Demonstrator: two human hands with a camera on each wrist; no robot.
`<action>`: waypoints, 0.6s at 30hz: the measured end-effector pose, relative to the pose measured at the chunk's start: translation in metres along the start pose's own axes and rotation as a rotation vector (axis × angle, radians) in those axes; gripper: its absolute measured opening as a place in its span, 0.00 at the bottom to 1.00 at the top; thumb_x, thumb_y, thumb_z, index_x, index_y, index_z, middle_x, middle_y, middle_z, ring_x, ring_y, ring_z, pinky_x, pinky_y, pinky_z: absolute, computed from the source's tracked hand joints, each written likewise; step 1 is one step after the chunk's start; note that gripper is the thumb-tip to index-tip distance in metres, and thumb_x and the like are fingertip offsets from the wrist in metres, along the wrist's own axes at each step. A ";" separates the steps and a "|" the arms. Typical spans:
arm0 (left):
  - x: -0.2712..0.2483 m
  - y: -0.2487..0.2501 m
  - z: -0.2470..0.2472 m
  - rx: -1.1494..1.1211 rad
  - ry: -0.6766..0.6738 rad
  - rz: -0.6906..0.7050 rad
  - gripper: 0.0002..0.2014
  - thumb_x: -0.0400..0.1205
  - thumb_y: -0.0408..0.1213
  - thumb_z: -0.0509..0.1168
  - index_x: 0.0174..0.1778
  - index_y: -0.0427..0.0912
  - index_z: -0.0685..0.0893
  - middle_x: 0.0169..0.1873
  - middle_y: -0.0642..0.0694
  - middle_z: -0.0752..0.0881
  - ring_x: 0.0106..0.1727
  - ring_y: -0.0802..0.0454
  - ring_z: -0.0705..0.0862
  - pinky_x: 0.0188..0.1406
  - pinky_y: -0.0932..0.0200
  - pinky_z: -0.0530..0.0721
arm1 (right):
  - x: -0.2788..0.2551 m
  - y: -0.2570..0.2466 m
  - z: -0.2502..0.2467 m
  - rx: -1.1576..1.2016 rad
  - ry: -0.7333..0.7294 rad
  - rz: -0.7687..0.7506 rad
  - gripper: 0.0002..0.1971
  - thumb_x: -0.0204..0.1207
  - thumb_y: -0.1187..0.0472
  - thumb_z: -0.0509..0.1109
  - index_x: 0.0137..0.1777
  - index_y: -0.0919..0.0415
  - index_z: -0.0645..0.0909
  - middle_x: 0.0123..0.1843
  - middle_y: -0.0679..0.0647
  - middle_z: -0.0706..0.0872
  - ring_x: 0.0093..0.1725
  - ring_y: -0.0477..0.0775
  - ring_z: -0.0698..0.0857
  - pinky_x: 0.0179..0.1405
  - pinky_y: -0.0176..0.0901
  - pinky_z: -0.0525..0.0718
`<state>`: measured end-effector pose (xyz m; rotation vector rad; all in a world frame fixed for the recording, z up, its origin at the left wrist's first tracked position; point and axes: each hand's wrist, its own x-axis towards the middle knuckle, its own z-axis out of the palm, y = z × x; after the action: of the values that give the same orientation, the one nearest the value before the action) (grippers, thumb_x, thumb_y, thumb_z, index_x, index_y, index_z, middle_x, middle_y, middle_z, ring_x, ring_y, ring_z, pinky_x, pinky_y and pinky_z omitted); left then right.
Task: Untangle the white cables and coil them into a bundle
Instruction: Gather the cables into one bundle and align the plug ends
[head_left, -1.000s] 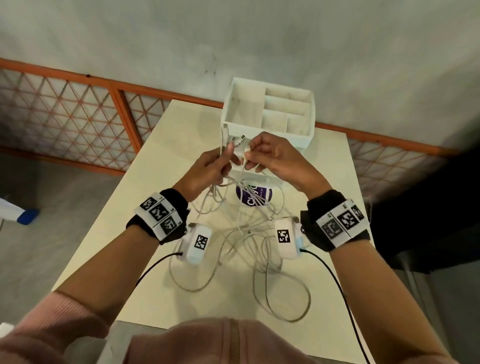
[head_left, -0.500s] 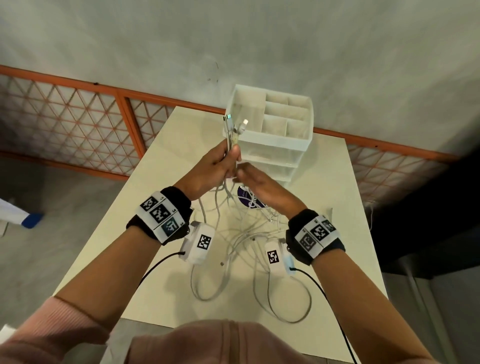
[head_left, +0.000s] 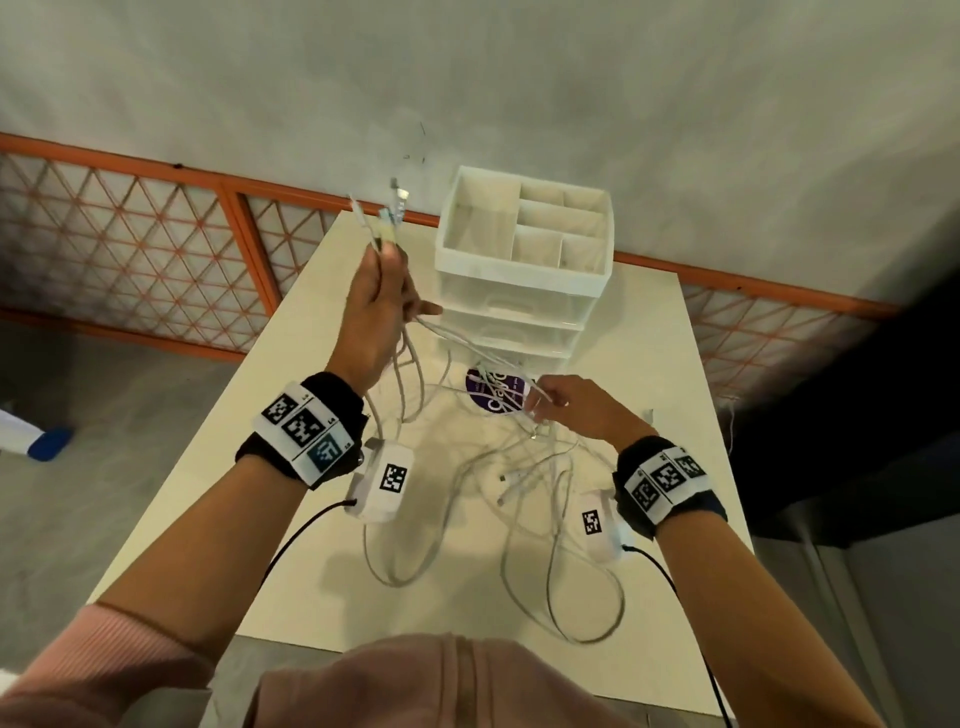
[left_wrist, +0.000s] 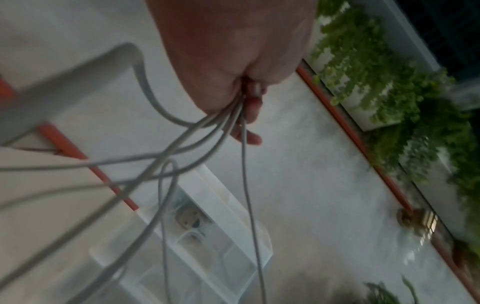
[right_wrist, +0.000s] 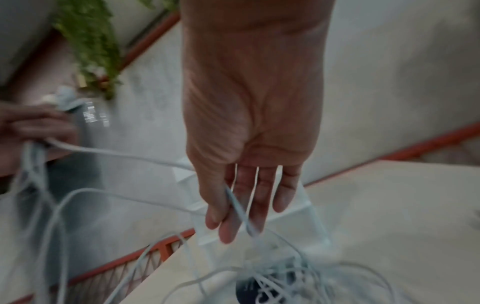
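Several white cables lie tangled on the cream table. My left hand is raised above the table's far left, gripping a bunch of cable ends, and their connectors stick up out of the fist. The left wrist view shows the strands fanning down from the curled fingers. Lower and to the right, my right hand hovers over the tangle. Its fingers are nearly straight, with one strand running between them. Taut strands stretch between both hands.
A white drawer organizer with open top compartments stands at the table's back, just beyond both hands. A round purple sticker lies under the cables. An orange lattice railing runs behind, and cable loops reach the near table edge.
My left hand has lifted the cable ends up and to the left. My right hand has let go of them and slid down to the right along the strands, toward the tangle.
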<state>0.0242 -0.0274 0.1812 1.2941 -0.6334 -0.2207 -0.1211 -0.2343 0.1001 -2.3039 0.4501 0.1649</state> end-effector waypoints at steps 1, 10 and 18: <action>0.001 0.001 -0.001 -0.018 0.039 0.019 0.16 0.90 0.41 0.45 0.36 0.46 0.66 0.25 0.53 0.62 0.23 0.60 0.64 0.32 0.59 0.84 | -0.002 0.012 0.000 0.007 -0.018 0.029 0.04 0.76 0.67 0.69 0.46 0.60 0.84 0.38 0.52 0.88 0.38 0.44 0.87 0.49 0.39 0.81; -0.004 -0.011 0.008 0.532 -0.273 0.078 0.07 0.85 0.45 0.59 0.41 0.50 0.73 0.25 0.54 0.71 0.21 0.63 0.67 0.20 0.71 0.69 | -0.025 0.022 -0.016 0.169 0.048 0.058 0.08 0.81 0.66 0.65 0.45 0.68 0.84 0.41 0.58 0.86 0.39 0.48 0.84 0.37 0.26 0.83; -0.024 -0.033 0.040 0.579 -0.533 -0.063 0.03 0.80 0.40 0.68 0.44 0.46 0.85 0.29 0.53 0.86 0.32 0.63 0.79 0.35 0.67 0.75 | -0.026 -0.061 -0.042 0.216 0.007 -0.166 0.07 0.80 0.61 0.68 0.50 0.64 0.85 0.24 0.37 0.83 0.25 0.35 0.79 0.29 0.23 0.72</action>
<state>-0.0110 -0.0574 0.1474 1.8320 -1.1682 -0.4662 -0.1237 -0.2182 0.1765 -2.1176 0.2640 0.0250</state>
